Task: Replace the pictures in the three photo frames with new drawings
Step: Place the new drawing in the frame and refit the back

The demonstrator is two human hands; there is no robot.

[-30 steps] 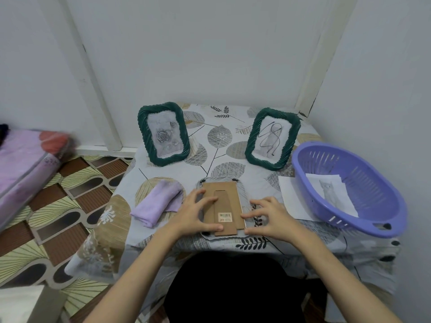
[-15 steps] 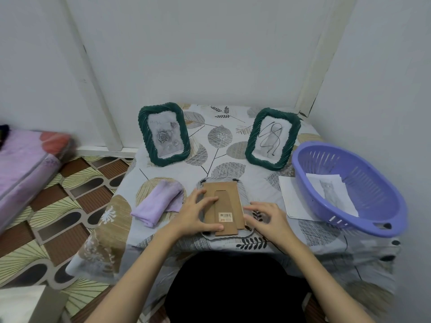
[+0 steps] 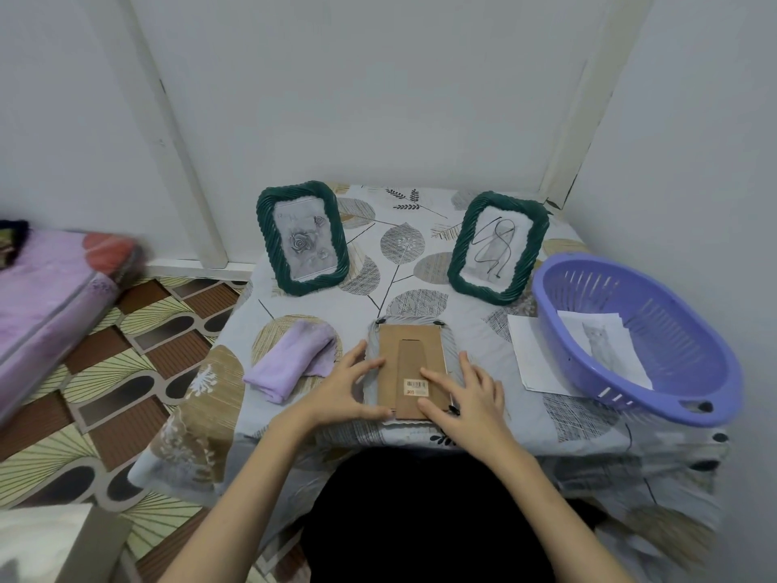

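A photo frame lies face down near the table's front edge, its brown cardboard back [image 3: 410, 355] up, with a barcode sticker. My left hand [image 3: 349, 387] rests on its left edge, fingers spread. My right hand [image 3: 466, 393] lies on its lower right part, fingertips on the cardboard by the sticker. Two green frames stand upright at the back: the left one [image 3: 302, 237] holds a rose picture, the right one [image 3: 498, 247] a line drawing. A cat drawing [image 3: 605, 347] lies in the purple basket [image 3: 689, 397]. A white sheet [image 3: 532, 355] lies partly under the basket.
A folded lilac cloth [image 3: 294, 357] lies left of the face-down frame. The small table [image 3: 403, 254] with a leaf-patterned cover stands in a corner, walls behind and to the right. A pink mattress [image 3: 46, 296] is on the floor at left.
My right hand has slid left from the table onto the frame's cardboard back. My left hand has stayed on the frame's left edge.
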